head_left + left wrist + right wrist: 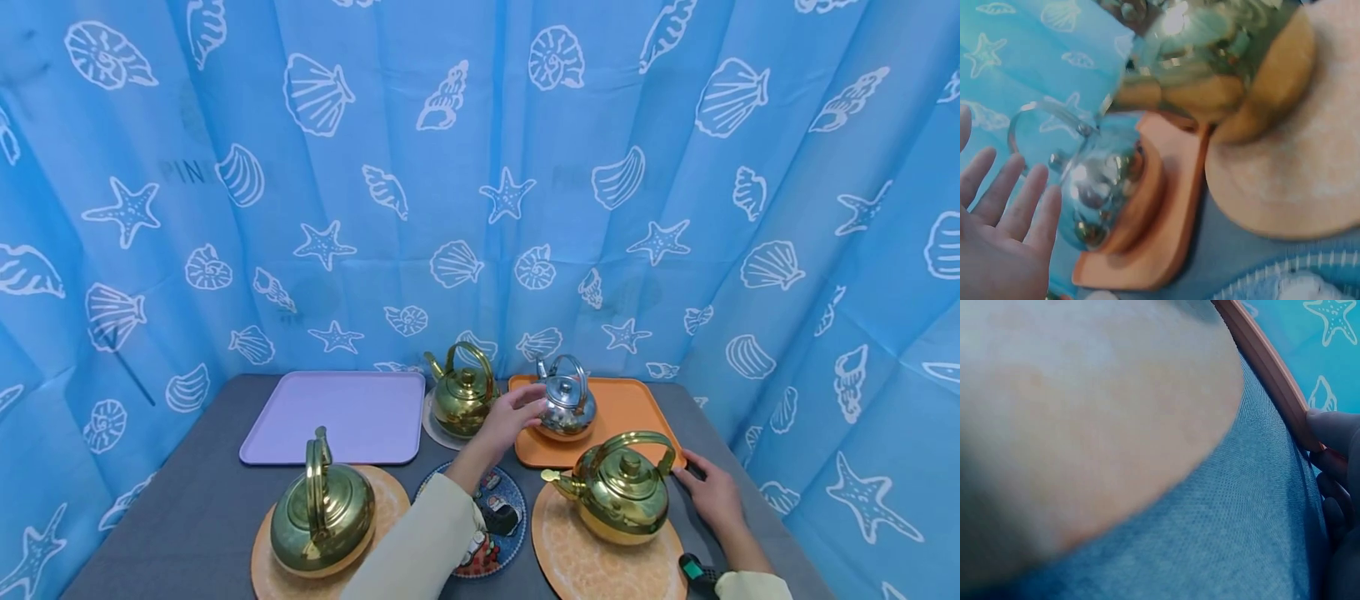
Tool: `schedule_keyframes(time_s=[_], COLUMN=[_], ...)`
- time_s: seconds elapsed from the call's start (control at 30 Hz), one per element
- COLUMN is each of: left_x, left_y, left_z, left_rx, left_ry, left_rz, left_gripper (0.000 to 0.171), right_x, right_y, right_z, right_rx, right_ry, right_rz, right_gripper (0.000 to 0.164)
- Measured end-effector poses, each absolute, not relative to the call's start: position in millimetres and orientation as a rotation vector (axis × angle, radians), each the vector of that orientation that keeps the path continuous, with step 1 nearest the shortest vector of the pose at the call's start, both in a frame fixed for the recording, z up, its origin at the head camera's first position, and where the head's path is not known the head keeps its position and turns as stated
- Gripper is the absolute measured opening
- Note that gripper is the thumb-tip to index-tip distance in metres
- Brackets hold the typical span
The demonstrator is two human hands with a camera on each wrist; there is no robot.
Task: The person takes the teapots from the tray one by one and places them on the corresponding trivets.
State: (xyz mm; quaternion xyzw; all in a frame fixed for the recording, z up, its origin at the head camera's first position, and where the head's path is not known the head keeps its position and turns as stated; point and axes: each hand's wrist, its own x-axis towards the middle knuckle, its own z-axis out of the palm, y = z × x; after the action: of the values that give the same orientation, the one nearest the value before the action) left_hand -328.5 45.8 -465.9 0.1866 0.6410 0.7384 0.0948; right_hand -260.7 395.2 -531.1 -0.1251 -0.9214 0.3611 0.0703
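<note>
A small silver kettle (567,404) with an arched handle stands on an orange tray (637,404) at the back right. My left hand (513,415) is held out at the kettle's left side, over the tray's left edge. Its fingers are spread and nearly straight in the left wrist view, where the silver kettle (1100,187) appears just beyond them; whether they touch it I cannot tell. At the tray's front right corner, my right hand (716,492) pinches the rim between thumb and fingers. The right wrist view shows that orange rim (1272,375) in the grip.
A large gold kettle (626,492) on a round mat (558,542) stands close before the tray. Another gold kettle (322,517) sits front left, a smaller one (461,404) at the back. A purple tray (337,417) and a blue patterned round mat (513,533) lie between.
</note>
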Motion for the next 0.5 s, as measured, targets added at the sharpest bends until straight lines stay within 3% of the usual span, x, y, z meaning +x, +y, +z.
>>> schedule_keyframes(time_s=[0.5], left_x=[-329.9], left_y=[68.1], left_z=[-444.2], left_rx=[0.621], left_ry=[1.841], left_rz=[2.077], left_gripper=[0.056], right_x=[-258.9], right_y=[396.1], right_z=[-529.4], right_rx=[-0.332], right_ry=[-2.803], right_rz=[1.053], right_gripper=[0.061])
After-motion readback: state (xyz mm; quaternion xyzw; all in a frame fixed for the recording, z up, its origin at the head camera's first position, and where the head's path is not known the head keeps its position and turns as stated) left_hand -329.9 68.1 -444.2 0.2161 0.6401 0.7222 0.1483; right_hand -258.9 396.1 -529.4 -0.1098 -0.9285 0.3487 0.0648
